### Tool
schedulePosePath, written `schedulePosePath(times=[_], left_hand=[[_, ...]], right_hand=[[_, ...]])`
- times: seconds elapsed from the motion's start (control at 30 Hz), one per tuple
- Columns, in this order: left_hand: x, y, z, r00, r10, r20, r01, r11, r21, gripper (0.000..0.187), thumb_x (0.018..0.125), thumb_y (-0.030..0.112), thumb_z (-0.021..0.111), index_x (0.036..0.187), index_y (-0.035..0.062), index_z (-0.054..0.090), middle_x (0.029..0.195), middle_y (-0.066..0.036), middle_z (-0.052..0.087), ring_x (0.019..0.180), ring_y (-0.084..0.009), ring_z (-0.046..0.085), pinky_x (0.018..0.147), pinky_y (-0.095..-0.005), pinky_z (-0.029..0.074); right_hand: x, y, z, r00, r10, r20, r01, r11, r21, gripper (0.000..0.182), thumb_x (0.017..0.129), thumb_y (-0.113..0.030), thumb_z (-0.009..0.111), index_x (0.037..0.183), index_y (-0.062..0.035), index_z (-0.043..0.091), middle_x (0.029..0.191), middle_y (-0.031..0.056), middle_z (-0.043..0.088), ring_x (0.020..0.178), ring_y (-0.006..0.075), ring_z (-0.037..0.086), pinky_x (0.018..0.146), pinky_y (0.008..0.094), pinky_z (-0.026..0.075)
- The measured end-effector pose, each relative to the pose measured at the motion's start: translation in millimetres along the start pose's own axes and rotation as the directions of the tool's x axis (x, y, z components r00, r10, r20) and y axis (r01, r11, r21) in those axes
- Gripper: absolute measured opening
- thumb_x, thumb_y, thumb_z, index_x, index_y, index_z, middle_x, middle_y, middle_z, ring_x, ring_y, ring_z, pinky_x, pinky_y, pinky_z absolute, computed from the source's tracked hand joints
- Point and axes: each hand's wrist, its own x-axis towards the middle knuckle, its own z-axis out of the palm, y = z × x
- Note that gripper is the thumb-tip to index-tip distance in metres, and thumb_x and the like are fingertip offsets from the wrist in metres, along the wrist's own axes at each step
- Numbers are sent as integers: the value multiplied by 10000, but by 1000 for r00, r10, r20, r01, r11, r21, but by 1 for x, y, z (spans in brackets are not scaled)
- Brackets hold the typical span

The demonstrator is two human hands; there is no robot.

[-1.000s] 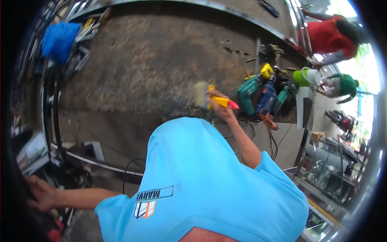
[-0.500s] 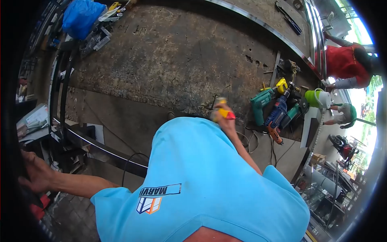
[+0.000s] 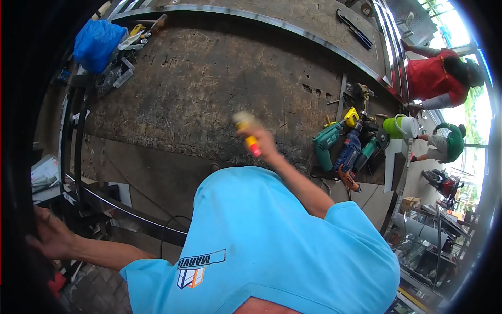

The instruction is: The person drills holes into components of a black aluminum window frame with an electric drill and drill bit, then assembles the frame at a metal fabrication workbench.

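Observation:
My right hand (image 3: 260,140) is closed around a yellow-and-red handled tool (image 3: 251,140), its blurred pale end pointing up and left, above the worn brown worktop (image 3: 209,89). My left hand (image 3: 54,236) is stretched out at the far left edge, fingers apart beside a dark area; what it touches there is hidden. Right of my right hand lie a green power drill (image 3: 326,141), a blue power tool (image 3: 350,146) and a green grinder (image 3: 367,153). A yellow tool (image 3: 351,116) rests just behind them.
A blue plastic bag (image 3: 98,46) and small hardware lie at the back left. Metal frame bars (image 3: 272,22) cross the back. A green-and-white bucket (image 3: 401,126) stands at the right, near a person in red (image 3: 436,78). Another person in green (image 3: 454,142) is farther off.
My right hand has moved left and away from my body with the tool, out over the worktop. The whole view has shifted slightly. The person in green is now more upright.

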Motion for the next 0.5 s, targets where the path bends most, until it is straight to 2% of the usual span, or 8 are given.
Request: schedulePosePath(times=[0.03,0.07,0.1,0.17,0.2,0.3,0.4,0.5], left_hand=[[0,-7,2,999,-27,37,30,997,-65,567,889,261,452,1321,-81,316,1326,-244,379,1139,-342,397,786,-403,321],[0,-11,1,999,-41,34,44,996,-76,567,889,261,452,1321,-81,316,1326,-244,379,1139,-342,397,786,-403,321],[2,-12,1,998,-53,37,55,996,-67,559,890,243,456,1326,-78,315,1334,-241,372,1152,-347,393,801,-403,329],[7,-7,-10,997,-60,57,64,995,-70,552,891,225,461,1331,-74,313,1343,-238,366,1166,-352,390,816,-403,337],[5,5,-25,997,-54,62,53,999,10,546,890,203,467,1336,-70,310,1348,-239,362,1182,-353,383,826,-398,345],[2,10,-33,999,-34,36,31,996,87,552,907,198,468,1358,-60,285,1380,-231,336,1231,-345,357,840,-392,353],[1,3,-24,997,-48,-62,55,992,117,559,915,213,484,1356,-61,277,1375,-216,335,1205,-317,360,820,-386,345],[10,2,-4,979,-198,50,198,980,9,523,933,257,461,1324,-61,323,1286,-210,410,1108,-290,410,763,-370,317]], right_hand=[[-6,-22,36,951,-121,286,-18,898,440,270,799,-153,654,1067,-115,665,1100,76,634,989,214,583,881,329,450],[1,-97,27,718,-89,690,-265,882,390,317,788,-167,682,1100,-115,649,1173,92,613,1088,214,557,933,340,433],[3,-96,35,644,-161,748,-199,909,367,335,797,-196,685,1119,-118,635,1170,96,609,1103,225,551,915,336,447],[-6,-66,5,931,-160,327,-37,852,523,330,809,-189,670,1127,-116,625,1169,110,602,1090,234,557,913,331,449],[-21,-52,-25,996,20,90,-49,942,331,321,813,-181,662,1126,-119,626,1166,112,601,1081,237,563,909,336,453],[-85,-24,-67,766,339,-546,-553,780,-292,284,784,-63,655,1063,-115,662,1118,107,610,1032,225,595,870,328,473],[-94,-22,-51,889,341,-305,-417,878,-234,232,784,-103,679,1016,-109,678,1104,107,616,1012,218,601,866,328,471],[-19,-12,-104,994,26,106,-60,944,325,202,837,-142,632,1021,-60,644,962,64,637,955,178,585,844,323,458]])
